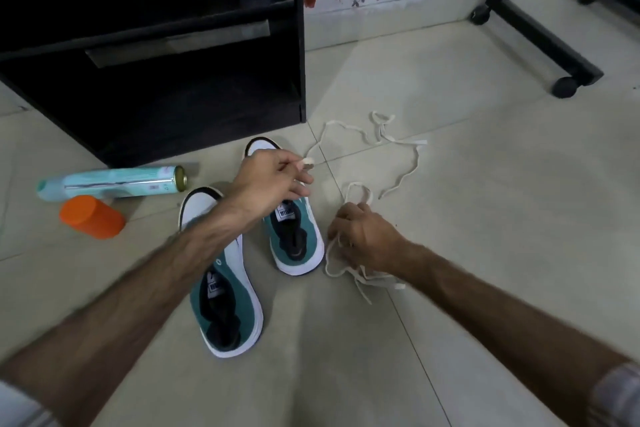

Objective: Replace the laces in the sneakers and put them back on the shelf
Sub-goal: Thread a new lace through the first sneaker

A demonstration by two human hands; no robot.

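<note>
Two sneakers [227,291], two hands [273,184] (each gripping lace [401,180]).

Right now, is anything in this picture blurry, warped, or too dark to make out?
Head view: the forearms smear toward the bottom edge; wide-angle bend tilts the black shelf unit, and its inside is too dark to read. The left hand pinching a white lace and both sneakers stay fairly sharp; lighting is soft, with faint shadows.

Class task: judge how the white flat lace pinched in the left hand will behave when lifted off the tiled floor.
The white flat lace looks floppy: it lies in loose wavy loops. It probably weighs little, since the left hand holds its end with a fingertip grip. It may snag the second lace bunched under the right hand.
</note>
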